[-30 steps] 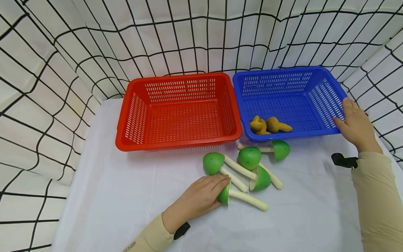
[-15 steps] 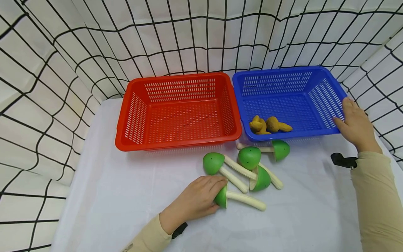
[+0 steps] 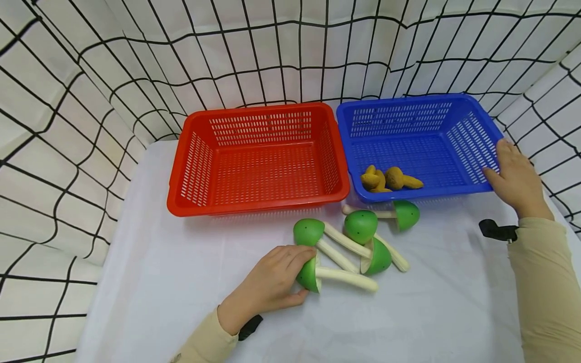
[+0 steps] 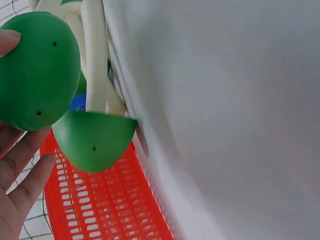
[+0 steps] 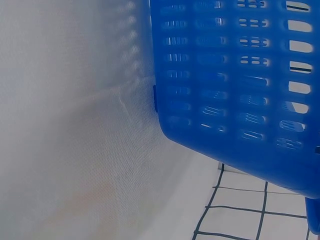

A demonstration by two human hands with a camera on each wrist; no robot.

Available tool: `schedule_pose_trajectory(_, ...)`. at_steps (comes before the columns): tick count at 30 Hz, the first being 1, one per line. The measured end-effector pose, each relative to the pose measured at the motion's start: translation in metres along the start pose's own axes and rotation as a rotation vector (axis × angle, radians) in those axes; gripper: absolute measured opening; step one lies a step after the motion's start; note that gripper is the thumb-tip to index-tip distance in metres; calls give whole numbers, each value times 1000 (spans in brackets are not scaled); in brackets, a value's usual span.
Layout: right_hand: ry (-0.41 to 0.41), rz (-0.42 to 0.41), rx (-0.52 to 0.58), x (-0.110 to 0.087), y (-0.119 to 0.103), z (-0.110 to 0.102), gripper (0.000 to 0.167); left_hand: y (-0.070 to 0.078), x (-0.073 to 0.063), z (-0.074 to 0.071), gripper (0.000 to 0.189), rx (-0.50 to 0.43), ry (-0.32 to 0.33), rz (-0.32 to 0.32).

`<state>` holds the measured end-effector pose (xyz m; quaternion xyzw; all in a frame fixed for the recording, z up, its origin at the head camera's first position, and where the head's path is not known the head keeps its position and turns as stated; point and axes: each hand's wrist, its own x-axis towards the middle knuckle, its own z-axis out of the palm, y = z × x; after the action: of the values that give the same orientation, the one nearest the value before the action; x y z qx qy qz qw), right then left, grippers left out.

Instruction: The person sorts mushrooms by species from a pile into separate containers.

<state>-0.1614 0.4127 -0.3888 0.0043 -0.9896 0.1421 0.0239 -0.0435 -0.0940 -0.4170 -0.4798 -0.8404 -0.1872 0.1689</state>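
Note:
My left hand [image 3: 268,280] holds a green-capped toy mushroom [image 3: 345,279] by its cap, with the pale stem pointing right. In the left wrist view the fingers lie about that green cap [image 4: 42,70], and another green-capped mushroom [image 4: 95,140] is beyond it. Several more such mushrooms lie in a loose heap on the white cloth, among them ones with caps at the left [image 3: 308,232], middle [image 3: 360,227] and right [image 3: 407,215]. My right hand [image 3: 519,179] grips the right rim of the blue basket [image 3: 417,193] near its front corner; its fingers are outside the right wrist view.
A red basket [image 3: 258,205] stands left of the blue one, rims side by side. Small brown-yellow mushrooms [image 3: 395,178] lie in the blue basket's front left corner. Black grid netting [image 3: 290,65] over white cloth encloses the back and sides.
My left hand has drawn the mushroom leftward and slightly toward the baskets, its stem now overlapping another stem. The right hand and both baskets stay in place.

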Motion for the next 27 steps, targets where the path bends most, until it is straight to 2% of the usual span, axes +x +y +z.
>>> schedule_pose_trajectory(6, -11, 1, -1, -1, 2, -1, 69, -7, 0, -11, 68, -16, 42, -17)
schedule_pose_trajectory(14, 1, -9, 3, -1, 0, -2, 69, -21, 2, -37, 69, -21, 105, -79)
schedule_pose_trajectory(17, 6, -9, 1, -1, 0, -3, 68, -24, 3, -45, 70, -54, 114, -96)
schedule_pose_trajectory(22, 7, -1, 7, 0, 0, -2, 68, -27, 4, -50, 69, -138, 140, -108)
schedule_pose_trajectory(27, 9, -8, 4, 0, 0, -2, 68, -30, 6, -52, 70, -147, 149, -115)
